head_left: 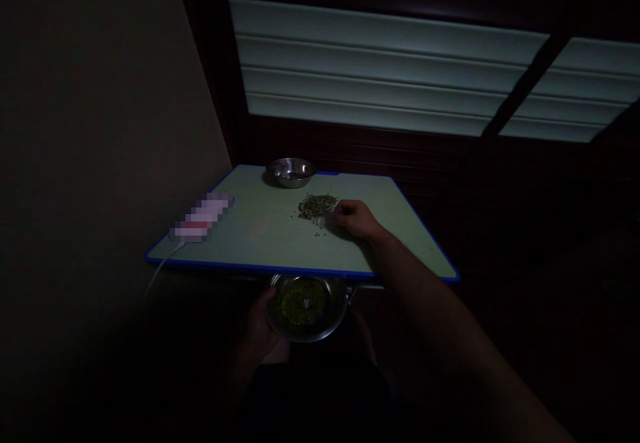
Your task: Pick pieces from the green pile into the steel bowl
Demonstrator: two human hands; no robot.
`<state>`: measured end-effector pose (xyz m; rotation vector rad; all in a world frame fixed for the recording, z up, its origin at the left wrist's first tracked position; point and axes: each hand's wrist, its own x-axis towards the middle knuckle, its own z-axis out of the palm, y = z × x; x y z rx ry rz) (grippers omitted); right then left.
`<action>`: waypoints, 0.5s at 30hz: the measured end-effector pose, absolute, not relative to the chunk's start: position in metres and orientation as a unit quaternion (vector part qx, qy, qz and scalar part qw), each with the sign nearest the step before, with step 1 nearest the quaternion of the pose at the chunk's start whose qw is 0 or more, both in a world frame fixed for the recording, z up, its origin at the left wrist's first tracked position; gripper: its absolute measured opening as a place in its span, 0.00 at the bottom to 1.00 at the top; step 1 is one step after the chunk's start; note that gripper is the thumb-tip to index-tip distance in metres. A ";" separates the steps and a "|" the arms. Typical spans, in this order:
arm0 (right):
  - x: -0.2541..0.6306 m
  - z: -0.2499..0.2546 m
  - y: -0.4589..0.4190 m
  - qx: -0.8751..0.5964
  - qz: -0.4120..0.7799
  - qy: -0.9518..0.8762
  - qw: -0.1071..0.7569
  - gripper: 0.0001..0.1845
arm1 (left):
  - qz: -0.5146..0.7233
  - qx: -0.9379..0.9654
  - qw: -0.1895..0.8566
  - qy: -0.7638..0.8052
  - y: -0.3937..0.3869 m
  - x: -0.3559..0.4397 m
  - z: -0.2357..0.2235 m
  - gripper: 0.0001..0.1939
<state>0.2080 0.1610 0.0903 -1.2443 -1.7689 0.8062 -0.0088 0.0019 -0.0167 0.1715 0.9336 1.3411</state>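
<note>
My left hand [263,323] grips the left rim of a shiny metal bowl [327,333], held just below the table's front edge. Green grains [295,306] lie in it, with a small white and red mark among them. Over the table, my right hand [354,218] is closed, its fingers pinching a small pale, see-through piece [326,219] whose kind I cannot make out. That piece touches the right side of a loose pile of small dark greenish grains [314,205]. A few stray grains lie nearer to me.
The pale table [240,246] has a blue edge. A second metal bowl [291,175] stands at its back. On the left lies a blurred pinkish-white device [203,219] with a white cable [164,266] hanging over the edge. A wall and slatted shutters [380,69] border the table.
</note>
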 end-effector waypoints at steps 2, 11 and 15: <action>0.209 0.090 0.161 -0.492 0.322 -0.700 0.404 0.07 | 0.599 0.076 0.680 0.415 0.002 -0.009 -0.017 0.13; 0.209 0.092 0.160 -0.470 0.335 -0.709 0.405 0.07 | 0.593 0.062 0.686 0.418 0.000 -0.007 -0.009 0.11; 0.209 0.091 0.160 -0.476 0.330 -0.703 0.412 0.07 | 0.595 0.062 0.680 0.423 0.001 -0.008 -0.012 0.12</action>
